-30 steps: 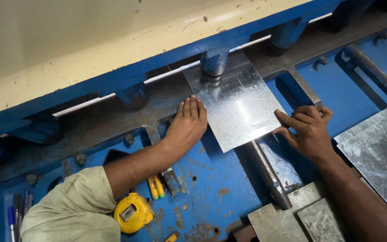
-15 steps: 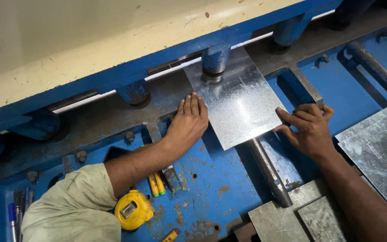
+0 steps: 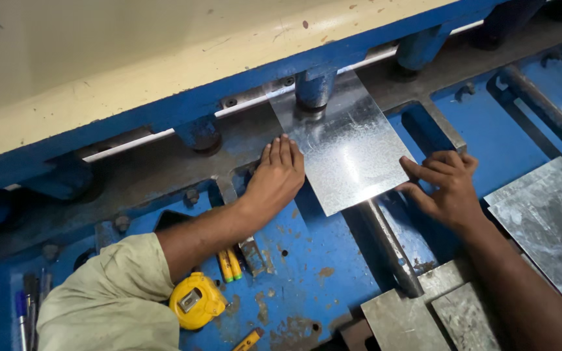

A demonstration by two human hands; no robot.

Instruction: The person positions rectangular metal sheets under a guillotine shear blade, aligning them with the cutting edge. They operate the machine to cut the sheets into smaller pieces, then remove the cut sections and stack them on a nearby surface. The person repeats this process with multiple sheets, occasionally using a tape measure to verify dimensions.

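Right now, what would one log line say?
left hand: flat on metal sheet | right hand: at sheet's right edge | sheet: under blue clamp foot | tape measure: idle

A metal sheet point(image 3: 346, 146) lies at the centre of the blue shear bed point(image 3: 307, 260), its far edge tucked under a blue hold-down point(image 3: 313, 88) at 12 o'clock. The left hand point(image 3: 278, 179) lies flat against the sheet's 9 o'clock edge; the right hand point(image 3: 447, 185) touches its 3 o'clock corner with its fingertips. A yellow tape measure point(image 3: 196, 300) sits at 7 o'clock beside the left sleeve point(image 3: 115, 299). More sheets point(image 3: 548, 221) lie at 4 o'clock.
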